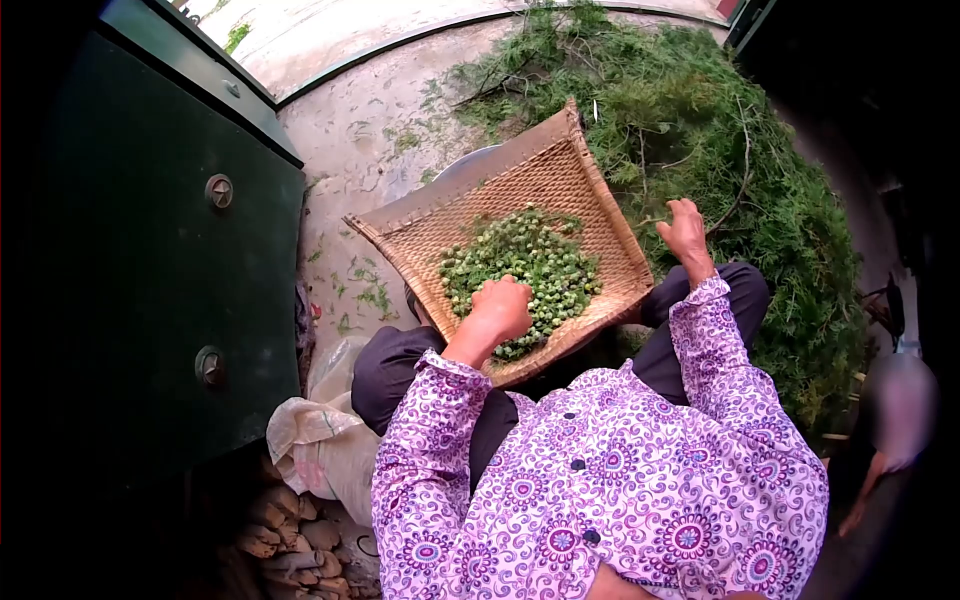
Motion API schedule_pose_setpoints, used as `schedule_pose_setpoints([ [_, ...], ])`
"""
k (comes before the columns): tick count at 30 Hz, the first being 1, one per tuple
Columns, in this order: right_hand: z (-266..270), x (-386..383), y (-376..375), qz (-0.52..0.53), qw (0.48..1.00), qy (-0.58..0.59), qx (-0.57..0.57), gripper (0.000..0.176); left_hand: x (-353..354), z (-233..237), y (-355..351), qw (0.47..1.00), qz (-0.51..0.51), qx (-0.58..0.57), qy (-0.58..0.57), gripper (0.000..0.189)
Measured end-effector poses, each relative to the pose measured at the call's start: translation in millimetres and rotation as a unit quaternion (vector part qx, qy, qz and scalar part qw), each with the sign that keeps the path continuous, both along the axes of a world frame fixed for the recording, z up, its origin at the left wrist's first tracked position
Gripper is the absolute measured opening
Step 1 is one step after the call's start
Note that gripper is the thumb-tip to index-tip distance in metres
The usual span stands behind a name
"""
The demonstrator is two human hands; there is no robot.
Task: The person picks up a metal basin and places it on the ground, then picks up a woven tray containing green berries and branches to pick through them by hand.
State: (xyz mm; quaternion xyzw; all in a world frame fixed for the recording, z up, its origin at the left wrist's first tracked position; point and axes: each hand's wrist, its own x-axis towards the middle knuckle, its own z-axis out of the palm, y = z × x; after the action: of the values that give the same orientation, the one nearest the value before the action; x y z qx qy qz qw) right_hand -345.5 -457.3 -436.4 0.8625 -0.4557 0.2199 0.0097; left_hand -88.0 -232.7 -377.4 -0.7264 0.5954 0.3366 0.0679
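A woven winnowing basket (400,215) rests across my knees, tilted, with a flat band along its far edge. Inside lies a heap of small round green seed cones (545,265) mixed with bits of green leaf. My left hand (502,308) is on the near-left part of the heap, its fingers curled down; what they pinch is hidden under the hand. Just beyond the basket's right rim, my right hand (685,232) is raised with thumb and fingers closed. A thin, pale sprig (650,222) shows at its fingertips.
Cut evergreen branches (740,150) are piled at the right and back. A green metal door (150,260) stands at left. A pale sack (320,440) and split firewood (300,540) lie at lower left. Leaf scraps dot the concrete floor (350,130). Another person (870,490) is at the right edge.
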Motion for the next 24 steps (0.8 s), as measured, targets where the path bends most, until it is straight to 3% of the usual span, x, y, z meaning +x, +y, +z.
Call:
schedule_pose_setpoints([
  [2, 13, 23, 22, -0.024, 0.973, -0.059, 0.221, 0.029, 2, -7, 0, 1.0, 0.01, -0.024, 0.003, 0.036],
  [4, 11, 50, 47, 0.068, 0.948, -0.096, 0.296, 0.026, 2, -6, -2, 0.998, 0.018, -0.052, 0.003, 0.036],
  [6, -16, 67, 59, 0.175, 0.958, -0.015, 0.229, 0.015, 2, -2, -1, 0.996, 0.031, -0.076, 0.025, 0.035],
  [9, -71, 73, 63, 0.203, 0.953, -0.009, 0.223, 0.01, 8, 2, -2, 0.994, 0.041, -0.101, 0.028, 0.034],
  [11, -86, 74, 68, 0.103, 0.948, 0.063, 0.293, 0.015, 15, 2, 1, 0.984, 0.062, -0.16, 0.039, 0.03],
  [12, -84, 78, 74, 0.107, 0.948, 0.064, 0.294, 0.015, 19, 3, 1, 0.984, 0.067, -0.159, 0.037, 0.03],
  [14, -78, 84, 84, -0.069, 0.917, -0.092, 0.382, 0.027, 23, 9, -2, 0.985, 0.08, -0.145, 0.047, 0.028],
  [15, -73, 81, 80, 0.005, 0.911, -0.018, 0.413, 0.038, 24, 13, -3, 0.983, 0.089, -0.147, 0.057, 0.028],
  [18, -89, 76, 78, 0.009, 0.918, 0.002, 0.396, 0.04, 24, 10, -1, 0.977, 0.09, -0.192, 0.036, 0.029],
  [19, -101, 77, 77, -0.044, 0.914, -0.063, 0.399, 0.03, 24, 10, 0, 0.977, 0.091, -0.189, 0.038, 0.029],
  [20, -111, 72, 71, -0.044, 0.914, -0.063, 0.398, 0.03, 24, 11, 1, 0.977, 0.091, -0.19, 0.038, 0.029],
  [22, -99, 72, 64, 0.082, 0.951, 0.042, 0.295, 0.016, 25, 13, 3, 0.978, 0.094, -0.18, 0.039, 0.031],
  [24, -98, 78, 56, 0.07, 0.97, 0.007, 0.233, 0.018, 28, 16, 7, 0.974, 0.105, -0.193, 0.053, 0.032],
])
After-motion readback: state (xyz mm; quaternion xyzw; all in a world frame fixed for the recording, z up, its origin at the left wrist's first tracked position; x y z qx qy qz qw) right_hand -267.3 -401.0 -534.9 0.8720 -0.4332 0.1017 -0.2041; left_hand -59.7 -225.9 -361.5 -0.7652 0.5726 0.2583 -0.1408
